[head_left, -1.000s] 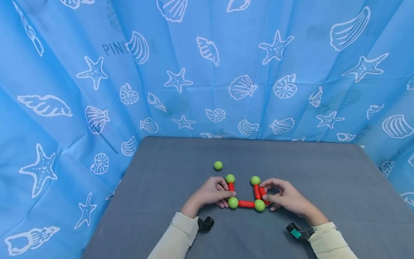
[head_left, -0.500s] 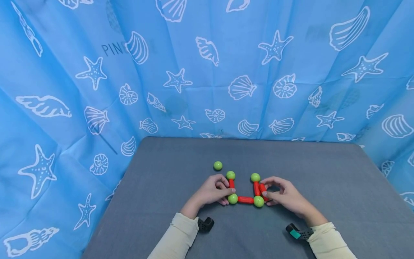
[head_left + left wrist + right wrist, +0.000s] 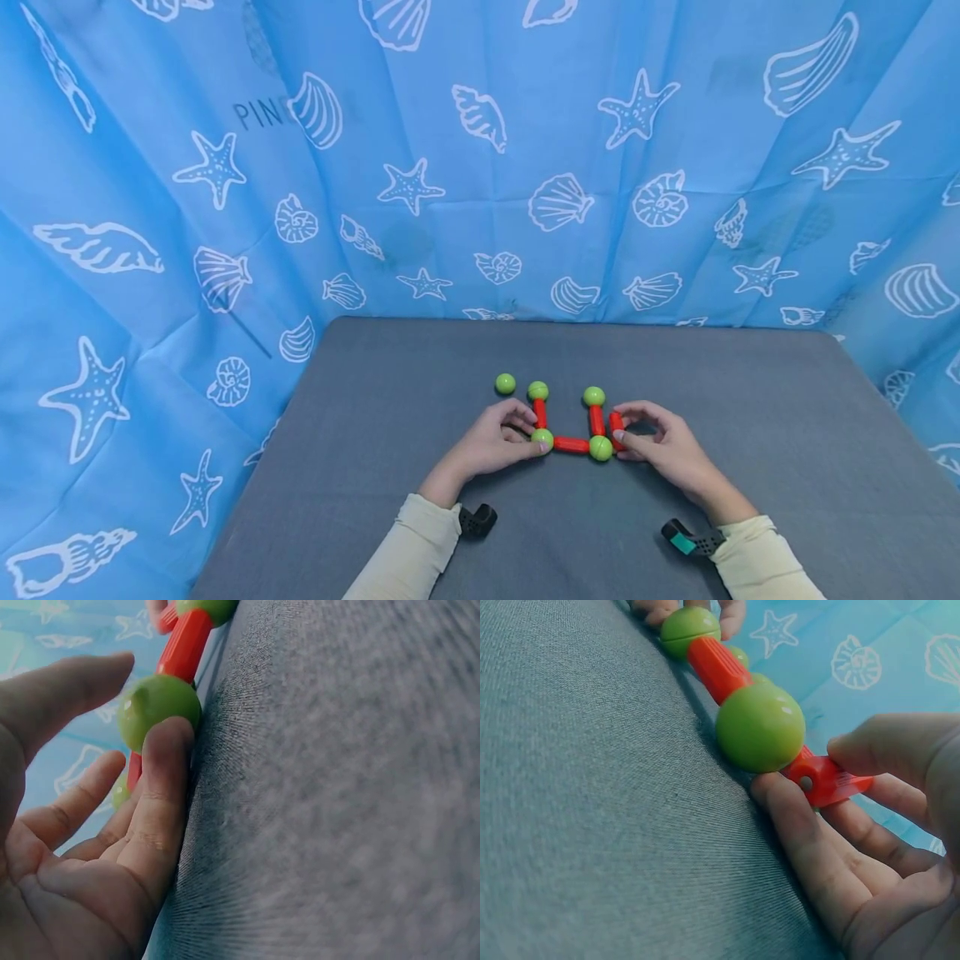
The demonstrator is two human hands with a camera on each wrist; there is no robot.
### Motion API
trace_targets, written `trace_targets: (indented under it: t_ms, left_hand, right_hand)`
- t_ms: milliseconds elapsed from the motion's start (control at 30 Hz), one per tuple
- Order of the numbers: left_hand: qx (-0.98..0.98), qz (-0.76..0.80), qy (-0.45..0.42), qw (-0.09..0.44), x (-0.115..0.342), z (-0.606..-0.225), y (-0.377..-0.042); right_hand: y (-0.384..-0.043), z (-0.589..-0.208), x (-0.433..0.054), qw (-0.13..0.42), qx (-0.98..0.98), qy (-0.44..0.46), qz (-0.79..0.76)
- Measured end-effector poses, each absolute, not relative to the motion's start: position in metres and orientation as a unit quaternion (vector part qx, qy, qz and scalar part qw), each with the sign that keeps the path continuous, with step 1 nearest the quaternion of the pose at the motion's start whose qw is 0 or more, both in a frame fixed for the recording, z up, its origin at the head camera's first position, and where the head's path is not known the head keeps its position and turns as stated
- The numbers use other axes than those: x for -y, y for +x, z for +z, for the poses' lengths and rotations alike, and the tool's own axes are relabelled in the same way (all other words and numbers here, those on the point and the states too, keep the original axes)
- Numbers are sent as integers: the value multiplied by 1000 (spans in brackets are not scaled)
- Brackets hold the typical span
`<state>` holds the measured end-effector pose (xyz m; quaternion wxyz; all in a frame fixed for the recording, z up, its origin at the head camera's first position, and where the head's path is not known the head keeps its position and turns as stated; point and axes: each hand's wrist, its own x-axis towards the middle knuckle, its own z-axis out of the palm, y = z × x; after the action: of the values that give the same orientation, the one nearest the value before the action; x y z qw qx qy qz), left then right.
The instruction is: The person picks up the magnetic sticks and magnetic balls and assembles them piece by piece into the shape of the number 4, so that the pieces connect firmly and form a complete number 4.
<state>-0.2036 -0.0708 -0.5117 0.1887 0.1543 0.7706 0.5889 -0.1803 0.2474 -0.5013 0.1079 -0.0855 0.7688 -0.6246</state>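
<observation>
Several green balls and red magnetic rods form a three-sided frame on the table, its gap facing away from me. My left hand (image 3: 495,437) rests at the near left ball (image 3: 542,439); in the left wrist view a fairly straight finger touches this ball from the table side, and the thumb stands off it. My right hand (image 3: 660,433) pinches a separate red magnetic rod (image 3: 829,782) between thumb and fingers, a metal end showing. This rod is beside the frame's right rod (image 3: 597,421), and a fingertip is right at the near right ball (image 3: 761,727).
A loose green ball (image 3: 506,383) lies just left of the frame's far left ball (image 3: 537,391). The grey cloth-covered table (image 3: 420,358) ends at a blue shell-patterned curtain (image 3: 480,208). Black wrist straps (image 3: 693,540) are on both arms.
The frame has slid away from me across the table, its far left ball now close to the loose ball. The rod in my right hand stands farther apart from the frame's right rod.
</observation>
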Motion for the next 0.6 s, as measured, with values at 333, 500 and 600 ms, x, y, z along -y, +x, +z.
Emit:
trace_targets:
  t_ms: [333, 500, 600]
  left_hand:
    - [-771, 587, 168, 182, 71, -509, -203]
    - [-772, 585, 163, 187, 71, -510, -202]
    - [-772, 586, 160, 190, 71, -510, -202]
  right_hand:
    - [-183, -495, -248, 92, -793, -61, -599]
    - [-182, -492, -247, 101, -809, -67, -575]
    - [-180, -489, -245, 101, -816, -70, -564]
